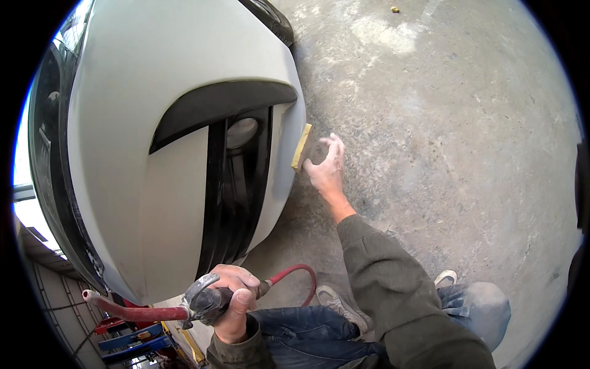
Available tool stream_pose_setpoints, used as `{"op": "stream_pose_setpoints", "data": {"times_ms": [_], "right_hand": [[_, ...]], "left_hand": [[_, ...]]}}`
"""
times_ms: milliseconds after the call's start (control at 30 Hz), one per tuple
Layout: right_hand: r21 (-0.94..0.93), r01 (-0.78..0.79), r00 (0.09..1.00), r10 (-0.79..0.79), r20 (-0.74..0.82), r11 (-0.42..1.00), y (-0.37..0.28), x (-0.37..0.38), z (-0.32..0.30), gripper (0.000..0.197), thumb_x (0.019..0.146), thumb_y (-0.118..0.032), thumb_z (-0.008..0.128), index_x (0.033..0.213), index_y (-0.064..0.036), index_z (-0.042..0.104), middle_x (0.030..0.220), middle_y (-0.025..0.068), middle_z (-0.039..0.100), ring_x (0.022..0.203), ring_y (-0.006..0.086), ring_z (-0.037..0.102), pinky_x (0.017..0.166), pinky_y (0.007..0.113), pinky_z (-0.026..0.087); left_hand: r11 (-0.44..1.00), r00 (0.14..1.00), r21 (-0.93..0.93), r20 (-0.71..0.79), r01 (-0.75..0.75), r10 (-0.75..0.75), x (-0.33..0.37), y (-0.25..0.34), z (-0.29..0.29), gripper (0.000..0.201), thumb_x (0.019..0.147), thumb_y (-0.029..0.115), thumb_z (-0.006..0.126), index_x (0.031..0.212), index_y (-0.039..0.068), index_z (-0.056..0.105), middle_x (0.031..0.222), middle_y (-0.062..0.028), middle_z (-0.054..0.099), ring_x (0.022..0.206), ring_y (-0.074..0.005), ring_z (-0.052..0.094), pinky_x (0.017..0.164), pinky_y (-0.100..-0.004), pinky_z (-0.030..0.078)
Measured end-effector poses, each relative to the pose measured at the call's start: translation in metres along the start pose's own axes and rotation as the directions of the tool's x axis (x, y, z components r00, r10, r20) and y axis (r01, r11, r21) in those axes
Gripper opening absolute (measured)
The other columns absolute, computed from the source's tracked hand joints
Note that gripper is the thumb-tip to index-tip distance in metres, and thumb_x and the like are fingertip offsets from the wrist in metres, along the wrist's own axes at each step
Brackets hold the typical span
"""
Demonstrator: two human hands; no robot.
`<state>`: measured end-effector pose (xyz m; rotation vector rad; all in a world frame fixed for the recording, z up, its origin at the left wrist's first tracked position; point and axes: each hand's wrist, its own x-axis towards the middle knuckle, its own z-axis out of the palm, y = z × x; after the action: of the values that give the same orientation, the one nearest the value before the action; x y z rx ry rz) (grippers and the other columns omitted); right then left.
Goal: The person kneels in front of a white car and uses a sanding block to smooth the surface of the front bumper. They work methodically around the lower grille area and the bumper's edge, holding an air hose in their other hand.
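Note:
A white car bumper (153,92) with a black grille opening and a round fog lamp (241,132) fills the left of the view. My right hand (326,169), dusted white, presses a tan sanding block (302,147) flat against the bumper's right edge. My left hand (233,301) is wrapped around the metal handle of an air blow gun (203,301), low in the view below the bumper. Its red nozzle points left, and a red hose (295,273) loops off behind the hand.
Dusty grey concrete floor (442,123) spreads to the right. My knees in blue jeans (479,304) and a grey shoe (341,304) are at the bottom. A car tyre (270,18) shows at top. Blue and red shop equipment (132,335) lies lower left.

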<state>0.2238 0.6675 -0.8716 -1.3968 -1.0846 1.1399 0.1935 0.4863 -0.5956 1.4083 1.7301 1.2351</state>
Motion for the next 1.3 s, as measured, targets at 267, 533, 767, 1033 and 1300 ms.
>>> {"op": "stream_pose_setpoints", "data": {"times_ms": [267, 533, 767, 1033, 1300], "right_hand": [[-0.005, 0.041, 0.989, -0.04, 0.144, 0.999, -0.028, 0.007, -0.011, 0.06, 0.07, -0.01, 0.067, 0.128, -0.0055, 0.051, 0.134, 0.0181, 0.054, 0.126, 0.0336, 0.051, 0.103, 0.043, 0.045], [-0.119, -0.029, 0.999, 0.023, -0.046, 0.992, -0.025, -0.008, 0.002, 0.051, 0.075, -0.015, 0.067, 0.123, -0.0053, 0.052, 0.113, 0.0158, 0.061, 0.108, 0.0388, 0.058, 0.095, 0.047, 0.047], [-0.075, 0.08, 0.996, -0.078, 0.032, 0.994, -0.059, -0.026, 0.029, 0.065, 0.08, -0.023, 0.07, 0.133, -0.0017, 0.038, 0.129, 0.0201, 0.044, 0.117, 0.0394, 0.05, 0.104, 0.048, 0.039], [-0.014, -0.22, 0.975, 0.22, 0.005, 0.975, -0.046, 0.018, 0.005, 0.043, 0.087, -0.032, 0.064, 0.113, 0.0003, 0.054, 0.104, 0.0224, 0.061, 0.099, 0.0407, 0.061, 0.089, 0.049, 0.048], [0.059, -0.018, 1.0, 0.018, 0.001, 0.998, -0.049, 0.014, 0.042, 0.033, 0.086, -0.022, 0.072, 0.113, -0.0038, 0.067, 0.101, 0.0153, 0.067, 0.094, 0.0338, 0.065, 0.086, 0.042, 0.051]], "left_hand": [[1.0, 1.0, 0.01, 0.01, -0.012, 0.012, -0.011, 0.002, -0.01, 0.022, 0.091, 0.018, 0.07, 0.085, 0.005, 0.053, 0.087, -0.0143, 0.059, 0.046, -0.0102, 0.046, 0.045, -0.0238, 0.04], [0.986, 0.979, -0.037, -0.12, 0.163, -0.166, -0.01, 0.022, -0.003, 0.026, 0.08, 0.024, 0.081, 0.07, 0.008, 0.063, 0.08, -0.0093, 0.065, 0.073, -0.0203, 0.063, 0.065, -0.0331, 0.052], [1.0, 0.999, -0.007, 0.034, -0.016, 0.017, -0.009, 0.014, -0.011, 0.021, 0.089, 0.015, 0.07, 0.084, 0.004, 0.054, 0.087, -0.0147, 0.059, 0.044, -0.0114, 0.047, 0.044, -0.0248, 0.041], [1.0, 1.0, 0.003, 0.023, -0.019, 0.018, 0.005, 0.013, -0.001, 0.021, 0.09, 0.017, 0.07, 0.084, 0.004, 0.054, 0.087, -0.0147, 0.06, 0.044, -0.0109, 0.047, 0.043, -0.0238, 0.04], [1.0, 1.0, -0.005, 0.029, -0.011, 0.011, 0.03, -0.031, -0.006, 0.021, 0.091, 0.017, 0.07, 0.085, 0.004, 0.054, 0.087, -0.0148, 0.06, 0.045, -0.0106, 0.046, 0.045, -0.0241, 0.041]]}}
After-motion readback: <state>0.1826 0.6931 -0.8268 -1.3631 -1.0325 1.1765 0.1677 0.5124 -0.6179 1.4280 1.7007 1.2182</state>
